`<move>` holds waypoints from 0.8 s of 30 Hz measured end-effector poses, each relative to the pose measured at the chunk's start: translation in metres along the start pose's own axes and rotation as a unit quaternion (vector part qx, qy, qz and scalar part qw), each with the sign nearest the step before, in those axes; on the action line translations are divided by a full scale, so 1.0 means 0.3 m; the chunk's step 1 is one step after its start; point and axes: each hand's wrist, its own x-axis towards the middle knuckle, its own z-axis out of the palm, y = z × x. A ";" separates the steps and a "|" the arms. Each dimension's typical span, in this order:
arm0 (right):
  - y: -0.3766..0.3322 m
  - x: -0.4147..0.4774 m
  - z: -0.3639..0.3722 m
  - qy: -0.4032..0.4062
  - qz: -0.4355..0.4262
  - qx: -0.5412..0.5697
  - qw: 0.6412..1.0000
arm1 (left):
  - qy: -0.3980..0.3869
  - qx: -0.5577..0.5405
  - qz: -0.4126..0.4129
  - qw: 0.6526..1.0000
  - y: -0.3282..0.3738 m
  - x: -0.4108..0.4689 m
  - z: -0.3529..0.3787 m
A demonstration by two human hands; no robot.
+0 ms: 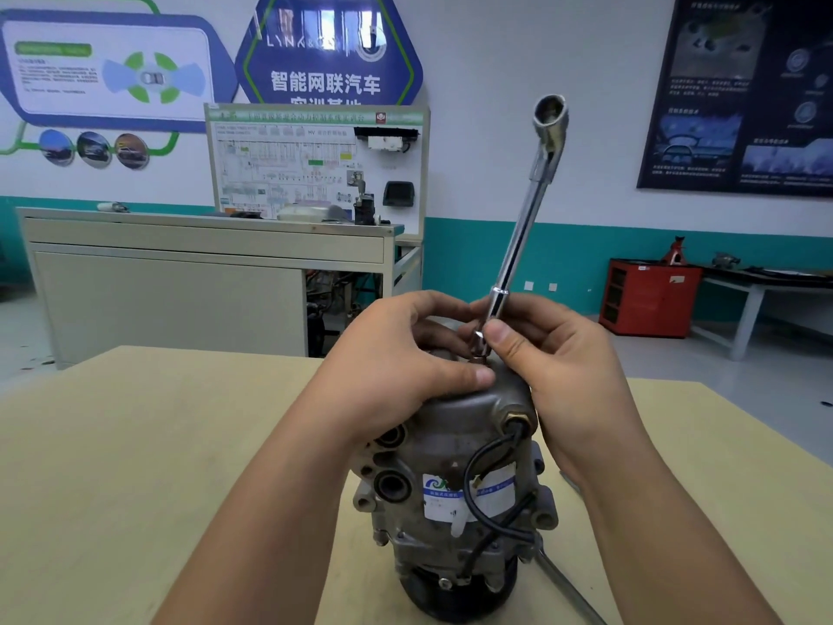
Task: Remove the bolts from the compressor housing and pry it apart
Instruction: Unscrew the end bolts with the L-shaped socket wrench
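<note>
Compressor (455, 480) stands on end on the table (135, 444), close in front of me, a cast-metal lump that I judge heavy, stiff and apt to tip, with a smooth domed cap that looks slick, so the ribbed flanks and lugs offer better purchase than the dome or the thin black cable (473, 462). My left hand (396, 367) curls over the cap, thumb pressed flat on it, while my right hand (554, 358) pinches the lower shaft of the wrench (523, 227), whose socket end runs down between my fingers to the cap, where any bolt is hidden.
</note>
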 end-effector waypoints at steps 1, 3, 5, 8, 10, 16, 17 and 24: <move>-0.001 0.000 0.002 -0.003 -0.004 -0.009 1.000 | 0.004 0.006 0.003 1.000 0.000 0.000 0.001; 0.000 -0.003 0.006 -0.007 -0.012 -0.020 1.000 | 0.011 0.019 0.012 1.000 0.001 0.001 0.004; 0.001 -0.005 0.013 -0.007 -0.023 -0.028 0.999 | 0.009 0.015 0.018 1.000 -0.003 0.003 0.001; 0.002 -0.006 0.019 -0.003 -0.032 -0.040 0.999 | -0.020 -0.047 0.020 0.998 -0.011 0.003 -0.013; 0.002 -0.005 0.019 -0.005 -0.035 -0.050 0.998 | -0.023 -0.075 0.025 0.997 -0.011 0.001 -0.013; 0.005 -0.003 0.010 -0.003 -0.030 -0.076 0.997 | 0.076 -0.060 0.065 0.993 0.000 0.015 0.041; 0.003 -0.004 0.006 -0.004 -0.027 -0.077 0.997 | 0.086 -0.059 0.074 0.992 0.002 0.017 0.050; -0.009 0.001 -0.013 -0.024 -0.020 -0.110 0.993 | 0.105 -0.053 0.099 0.988 0.004 0.034 0.057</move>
